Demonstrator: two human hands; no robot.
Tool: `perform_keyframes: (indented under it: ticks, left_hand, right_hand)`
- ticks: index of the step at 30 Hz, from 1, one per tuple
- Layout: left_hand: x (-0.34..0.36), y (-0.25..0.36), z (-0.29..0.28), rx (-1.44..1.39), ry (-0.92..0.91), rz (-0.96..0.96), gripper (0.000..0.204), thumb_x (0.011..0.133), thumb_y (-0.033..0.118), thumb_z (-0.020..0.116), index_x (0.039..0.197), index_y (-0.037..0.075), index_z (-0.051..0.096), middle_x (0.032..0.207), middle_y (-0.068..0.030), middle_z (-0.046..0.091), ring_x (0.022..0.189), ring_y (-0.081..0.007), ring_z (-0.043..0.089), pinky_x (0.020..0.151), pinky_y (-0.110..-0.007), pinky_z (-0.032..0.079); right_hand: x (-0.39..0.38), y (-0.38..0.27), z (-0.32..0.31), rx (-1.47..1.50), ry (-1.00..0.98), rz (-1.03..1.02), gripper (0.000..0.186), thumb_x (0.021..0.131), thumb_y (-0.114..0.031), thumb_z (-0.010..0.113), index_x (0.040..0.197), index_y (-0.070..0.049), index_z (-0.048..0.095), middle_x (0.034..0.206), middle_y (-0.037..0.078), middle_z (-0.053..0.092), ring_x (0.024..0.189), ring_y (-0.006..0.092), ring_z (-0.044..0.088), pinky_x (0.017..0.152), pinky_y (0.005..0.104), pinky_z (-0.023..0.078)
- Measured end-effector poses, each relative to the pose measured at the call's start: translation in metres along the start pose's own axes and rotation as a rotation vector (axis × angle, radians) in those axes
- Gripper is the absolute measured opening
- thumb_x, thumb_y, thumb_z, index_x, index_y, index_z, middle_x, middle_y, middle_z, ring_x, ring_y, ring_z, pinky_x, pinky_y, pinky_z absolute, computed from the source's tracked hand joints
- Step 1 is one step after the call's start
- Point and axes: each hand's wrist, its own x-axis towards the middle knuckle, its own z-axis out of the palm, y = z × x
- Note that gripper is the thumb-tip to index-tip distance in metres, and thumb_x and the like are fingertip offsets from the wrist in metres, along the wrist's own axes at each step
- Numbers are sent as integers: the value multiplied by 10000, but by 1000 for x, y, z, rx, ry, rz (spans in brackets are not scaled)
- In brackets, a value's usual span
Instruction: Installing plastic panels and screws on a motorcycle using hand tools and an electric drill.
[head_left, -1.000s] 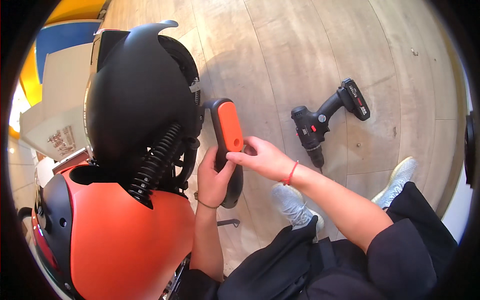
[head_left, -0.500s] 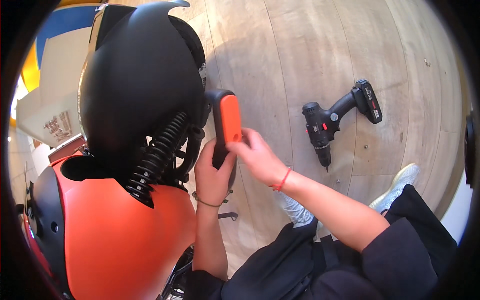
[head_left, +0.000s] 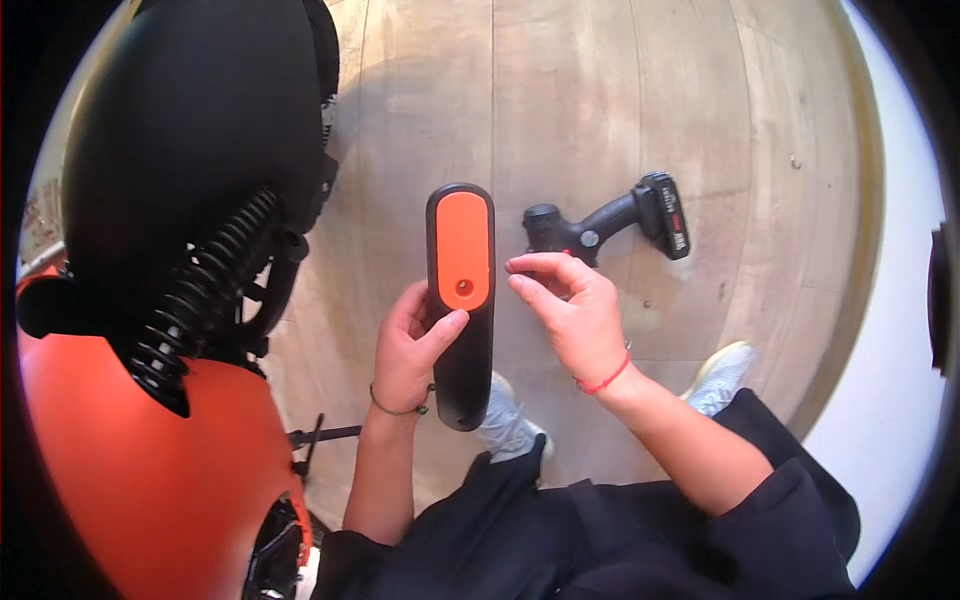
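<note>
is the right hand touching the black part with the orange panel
No, a gap shows between the right hand and the black part, which the left hand alone holds.

The left forearm [head_left: 385, 470] and the right forearm [head_left: 697, 447] extend from the lower edge. Near the centre, the left hand [head_left: 405, 345] is curled in a grip, its thumb toward upper right. Beside it, the right hand [head_left: 580, 318] brings 2 fingertips [head_left: 516, 265] near together.
</note>
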Motion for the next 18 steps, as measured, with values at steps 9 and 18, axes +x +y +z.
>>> perform_keyframes:
  ticks: [9,18]
  left_hand:
    - [-10,-20,24,-90,-63,67,352,844,44,599,1170,-31,490,1086,-70,581,987,-120,549,874,-258,430]
    - [-12,-14,26,-70,-88,70,353,838,27,581,1173,-24,483,1097,-71,571,1006,-127,544,899,-265,413]
  right_hand:
    - [-23,-17,0,-128,-21,-302,210,779,32,636,988,21,623,976,113,579,749,131,608,687,251,510]
    - [-24,-22,2,-346,-23,-461,205,728,80,667,911,1,622,917,90,573,732,136,608,637,242,498]
